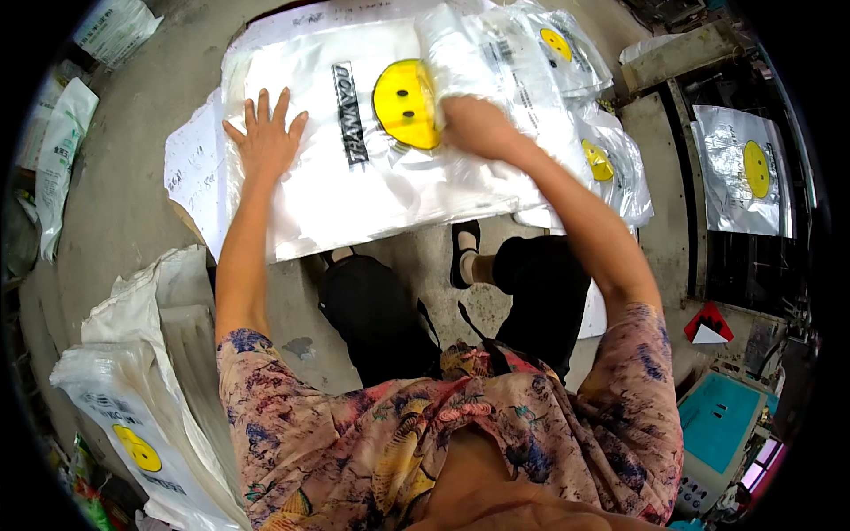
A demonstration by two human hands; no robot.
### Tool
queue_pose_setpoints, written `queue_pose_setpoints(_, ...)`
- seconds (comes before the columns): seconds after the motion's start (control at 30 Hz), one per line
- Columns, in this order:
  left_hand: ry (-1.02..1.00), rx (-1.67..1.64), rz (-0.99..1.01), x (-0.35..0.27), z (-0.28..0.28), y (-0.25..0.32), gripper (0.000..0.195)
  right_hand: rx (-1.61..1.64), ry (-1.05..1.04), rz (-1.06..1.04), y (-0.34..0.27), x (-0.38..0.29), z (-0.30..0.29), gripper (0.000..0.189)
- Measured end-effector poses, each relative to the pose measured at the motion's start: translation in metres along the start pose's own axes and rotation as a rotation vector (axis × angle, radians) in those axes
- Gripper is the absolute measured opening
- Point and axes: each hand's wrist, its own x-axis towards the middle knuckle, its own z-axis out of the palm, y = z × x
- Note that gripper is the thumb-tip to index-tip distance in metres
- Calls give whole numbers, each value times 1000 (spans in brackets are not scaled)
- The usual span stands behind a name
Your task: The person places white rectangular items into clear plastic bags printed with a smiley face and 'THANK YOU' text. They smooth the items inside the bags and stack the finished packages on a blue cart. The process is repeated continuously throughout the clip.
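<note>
A stack of white plastic bags (319, 206) lies across a surface in front of me. Its top bag bears a yellow smiley face (402, 106) and a black printed strip with writing. My left hand (269, 136) rests flat on the stack's left part, fingers spread, holding nothing. Just right of the smiley face, my right hand (481, 126) is curled on a turned-over part of the plastic bag (458, 50). Its fingertips are hidden and slightly blurred. The turned-over plastic covers the right edge of the face.
More smiley bags (601, 159) lie at the right end of the stack. A machine (664, 192) on the right carries a printed bag (747, 172). A teal-topped control box (720, 418) stands lower right. Bundled bags (133, 411) lean at my left. White cardboard (196, 172) sticks out under the stack.
</note>
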Motion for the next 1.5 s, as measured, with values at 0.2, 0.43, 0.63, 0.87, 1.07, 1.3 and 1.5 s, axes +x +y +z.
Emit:
queue_pose_setpoints(0.2, -6, 10, 3, 1, -3, 5, 63, -388, 585, 86, 63, -77, -82, 35)
queue_pose_setpoints(0.43, -14, -3, 11, 5, 1, 9, 64, -284, -13, 4, 53, -81, 71, 76)
queue_pose_setpoints(0.63, -38, 20, -19, 1, -4, 2, 64, -144, 10, -7, 57, -83, 1, 71)
queue_pose_setpoints(0.87, -42, -7, 2, 1, -6, 8, 64, 70, 182, 515, 128, -156, -33, 52)
queue_pose_setpoints(1.07, -54, -13, -6, 1, -8, 3, 65, 64, 425, 111, 70, -117, -39, 27)
queue_pose_setpoints(1.3, -50, -17, -12, 3, -3, 5, 63, -327, 11, -169, -24, -37, 29, 28)
queue_pose_setpoints(1.5, -58, -50, -26, -1, -12, 3, 65, 56, 180, 130, -1, 17, -46, 43)
